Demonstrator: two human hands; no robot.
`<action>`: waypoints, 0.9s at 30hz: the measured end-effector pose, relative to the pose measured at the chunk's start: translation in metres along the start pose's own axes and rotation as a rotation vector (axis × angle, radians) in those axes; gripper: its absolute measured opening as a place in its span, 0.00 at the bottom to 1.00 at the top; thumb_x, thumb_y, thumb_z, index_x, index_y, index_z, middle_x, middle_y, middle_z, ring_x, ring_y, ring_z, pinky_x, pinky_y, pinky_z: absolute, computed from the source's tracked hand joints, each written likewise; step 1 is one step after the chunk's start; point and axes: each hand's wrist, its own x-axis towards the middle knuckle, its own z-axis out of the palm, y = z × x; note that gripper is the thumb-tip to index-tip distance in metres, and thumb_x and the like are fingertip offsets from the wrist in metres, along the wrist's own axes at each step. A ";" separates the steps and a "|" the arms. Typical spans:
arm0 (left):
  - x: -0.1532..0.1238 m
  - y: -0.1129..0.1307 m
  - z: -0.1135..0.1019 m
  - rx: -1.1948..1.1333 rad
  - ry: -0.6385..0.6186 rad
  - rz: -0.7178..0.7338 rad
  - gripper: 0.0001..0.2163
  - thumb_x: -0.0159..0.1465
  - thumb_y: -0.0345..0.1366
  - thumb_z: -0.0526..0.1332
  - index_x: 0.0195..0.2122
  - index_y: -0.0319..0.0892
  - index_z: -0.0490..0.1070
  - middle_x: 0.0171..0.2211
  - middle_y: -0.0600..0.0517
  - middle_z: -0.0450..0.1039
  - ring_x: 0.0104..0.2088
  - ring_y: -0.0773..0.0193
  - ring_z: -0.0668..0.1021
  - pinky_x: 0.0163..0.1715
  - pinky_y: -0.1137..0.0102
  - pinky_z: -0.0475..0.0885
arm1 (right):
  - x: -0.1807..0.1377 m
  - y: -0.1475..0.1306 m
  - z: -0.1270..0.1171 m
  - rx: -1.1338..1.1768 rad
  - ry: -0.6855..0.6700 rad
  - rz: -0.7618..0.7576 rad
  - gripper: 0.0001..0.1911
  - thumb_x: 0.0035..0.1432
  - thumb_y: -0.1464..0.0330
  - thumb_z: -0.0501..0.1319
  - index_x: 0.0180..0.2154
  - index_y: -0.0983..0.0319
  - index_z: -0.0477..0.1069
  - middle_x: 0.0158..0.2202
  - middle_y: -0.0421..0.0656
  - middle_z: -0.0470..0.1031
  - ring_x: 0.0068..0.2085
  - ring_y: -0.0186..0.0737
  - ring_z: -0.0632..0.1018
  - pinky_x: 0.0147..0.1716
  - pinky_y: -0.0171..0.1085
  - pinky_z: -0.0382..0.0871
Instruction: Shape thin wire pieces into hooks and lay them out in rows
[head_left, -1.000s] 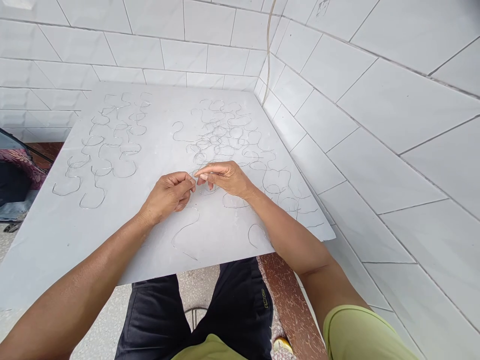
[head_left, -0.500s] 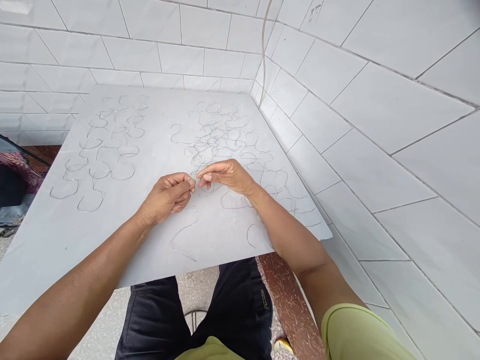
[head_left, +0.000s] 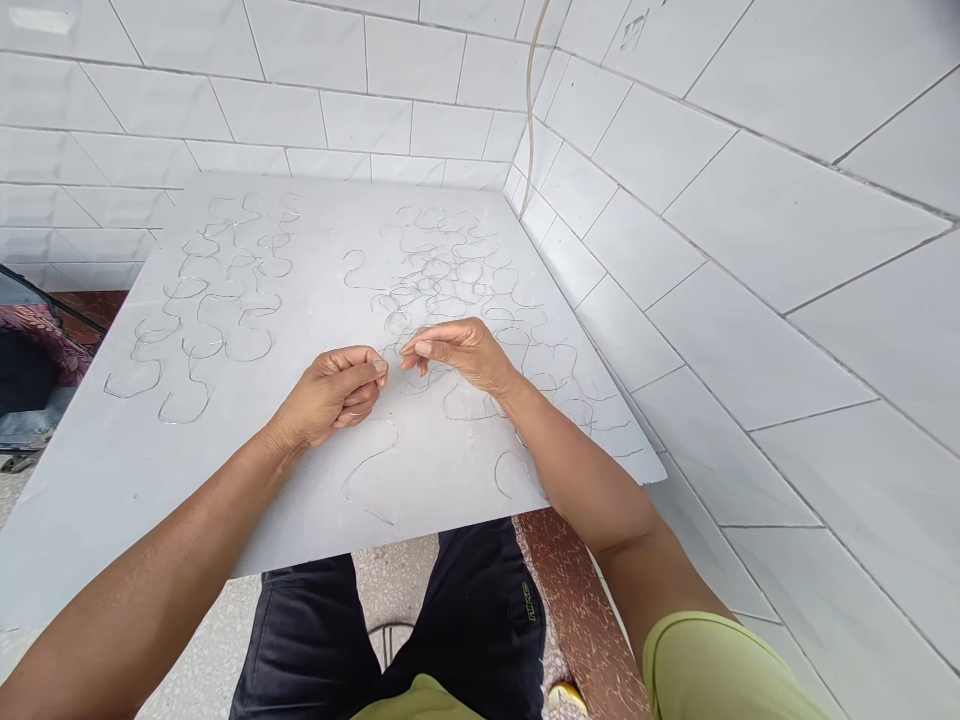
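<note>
With the clock face centred between the fingertips and twelve set away from the body, the left hand (head_left: 337,393) is seen at eight o'clock and the right hand (head_left: 465,355) at three, just apart over the pale board (head_left: 187,510). The left fingers are curled in, with the thumb pressed narrowly against the forefinger; whether a wire is pinched there cannot be told. The right fingers are held loosely bent, the thumb drawn near the forefinger, and whether anything fine is gripped between them cannot be made out. From below the left hand, at six to seven o'clock, a curved wire (head_left: 367,458) is seen trailing toward the near edge; its upper end is hidden by the fingers. A tangle of wires (head_left: 442,275) is spread from twelve round to four o'clock, partly overlapped by the right hand. At ten o'clock, bent wires (head_left: 202,297) are laid out in rough columns, and at eleven a single S-shaped wire (head_left: 364,262) is set apart between the two groups. A small wire curl (head_left: 496,470) is placed at four, beside the right forearm. White tiled walls (head_left: 367,125) are met in a corner at one, where a thin hose (head_left: 529,130) is hung; dark trousers (head_left: 315,630) are seen at six.
</note>
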 end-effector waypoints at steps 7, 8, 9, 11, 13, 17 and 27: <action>-0.002 0.000 -0.001 -0.030 -0.087 -0.032 0.10 0.67 0.39 0.66 0.30 0.41 0.72 0.16 0.62 0.51 0.14 0.76 0.52 0.12 0.78 0.49 | 0.002 0.004 -0.007 0.130 -0.044 0.046 0.16 0.64 0.55 0.69 0.40 0.62 0.84 0.35 0.46 0.84 0.38 0.43 0.84 0.34 0.40 0.78; -0.001 0.000 0.000 -0.034 -0.064 -0.020 0.10 0.66 0.39 0.66 0.30 0.41 0.72 0.16 0.61 0.51 0.14 0.76 0.52 0.12 0.78 0.49 | 0.003 0.004 -0.008 0.108 0.002 0.043 0.16 0.63 0.55 0.70 0.41 0.61 0.84 0.35 0.46 0.84 0.37 0.42 0.83 0.34 0.39 0.78; -0.001 -0.001 0.000 -0.035 -0.034 -0.007 0.10 0.66 0.39 0.66 0.31 0.41 0.72 0.16 0.61 0.51 0.15 0.75 0.52 0.12 0.78 0.49 | 0.003 0.004 -0.008 0.073 0.056 0.037 0.16 0.62 0.55 0.70 0.41 0.61 0.83 0.35 0.45 0.84 0.37 0.41 0.83 0.33 0.38 0.78; 0.000 -0.001 0.001 -0.026 0.028 0.017 0.10 0.66 0.39 0.66 0.31 0.41 0.72 0.17 0.61 0.51 0.15 0.75 0.53 0.12 0.78 0.49 | 0.003 0.003 -0.007 -0.035 0.150 0.031 0.16 0.61 0.54 0.71 0.41 0.60 0.83 0.36 0.45 0.83 0.36 0.40 0.81 0.32 0.38 0.77; 0.001 -0.003 0.002 0.001 0.078 0.033 0.10 0.66 0.40 0.67 0.30 0.41 0.72 0.17 0.61 0.51 0.16 0.75 0.54 0.13 0.78 0.50 | 0.003 0.003 -0.006 -0.188 0.198 0.005 0.15 0.61 0.54 0.71 0.39 0.59 0.83 0.37 0.44 0.83 0.37 0.39 0.80 0.33 0.37 0.76; 0.002 -0.005 0.002 0.083 0.117 0.062 0.12 0.66 0.42 0.67 0.30 0.41 0.71 0.18 0.60 0.51 0.17 0.74 0.55 0.14 0.77 0.52 | 0.001 0.004 -0.005 -0.474 0.175 -0.121 0.14 0.66 0.55 0.66 0.36 0.58 0.82 0.36 0.43 0.81 0.38 0.39 0.79 0.36 0.38 0.73; 0.002 -0.003 0.002 0.172 0.163 0.036 0.13 0.67 0.42 0.65 0.30 0.41 0.69 0.18 0.60 0.52 0.18 0.74 0.56 0.15 0.76 0.53 | -0.002 -0.001 -0.013 -0.759 0.018 -0.207 0.17 0.75 0.59 0.55 0.39 0.59 0.78 0.35 0.43 0.79 0.40 0.40 0.77 0.40 0.40 0.70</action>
